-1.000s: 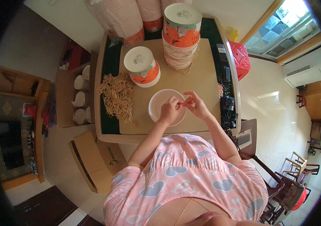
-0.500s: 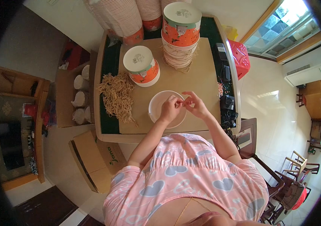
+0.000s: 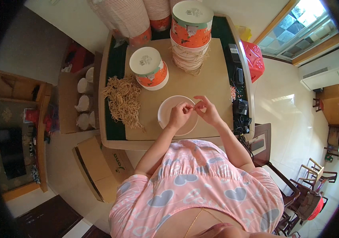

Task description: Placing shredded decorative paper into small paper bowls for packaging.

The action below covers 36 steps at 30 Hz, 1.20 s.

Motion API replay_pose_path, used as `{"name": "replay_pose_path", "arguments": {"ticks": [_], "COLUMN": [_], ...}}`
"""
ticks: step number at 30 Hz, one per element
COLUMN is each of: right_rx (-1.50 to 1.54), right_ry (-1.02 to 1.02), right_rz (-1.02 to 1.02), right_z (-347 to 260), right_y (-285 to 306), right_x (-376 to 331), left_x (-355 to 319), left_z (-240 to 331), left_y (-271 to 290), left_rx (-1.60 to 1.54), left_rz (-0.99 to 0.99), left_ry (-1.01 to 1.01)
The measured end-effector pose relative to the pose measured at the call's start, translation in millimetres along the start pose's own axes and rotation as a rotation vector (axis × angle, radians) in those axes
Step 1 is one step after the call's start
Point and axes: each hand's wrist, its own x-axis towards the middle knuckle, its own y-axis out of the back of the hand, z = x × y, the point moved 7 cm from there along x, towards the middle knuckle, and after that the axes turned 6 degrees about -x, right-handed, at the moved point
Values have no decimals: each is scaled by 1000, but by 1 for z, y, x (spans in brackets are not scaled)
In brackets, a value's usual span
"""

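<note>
Pinching a thin strand, both hands' fingers (image 3: 188,107) meet over the white bowl (image 3: 165,113).

— What sits under the hands?
— A white paper bowl (image 3: 176,115), round, upright and open-topped, on the tan table (image 3: 213,71) near its front edge, right of the heap of tan strings (image 3: 123,101).
— And between the fingers?
— A thin tan string (image 3: 193,106), pinched by the left hand (image 3: 180,116) and right hand (image 3: 207,111) just above the bowl's far rim.
</note>
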Motion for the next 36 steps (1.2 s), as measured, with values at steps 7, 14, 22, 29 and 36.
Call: {"name": "replay_pose_path", "arguments": {"ticks": [7,14,22,29,36], "right_rx": [-11,-1,134,219,18], "right_ry": [9,22,-23,-74,-15], "right_rz": [21,36,-64,-59,42], "right_z": [-6,-10,6,16,6], "right_y": [1,0,-1,-2,0], "right_x": [-1,-1,4,1,-1], "left_x": [0,1,1,-5,-9], "left_z": [3,2,1,15,26], "left_y": [0,0,-1,2,3], "left_rx": [-12,-29,-22,147,196], "left_rz": [-1,10,25,10,48], "left_ry": [-5,-9,-12,-84,-125]}}
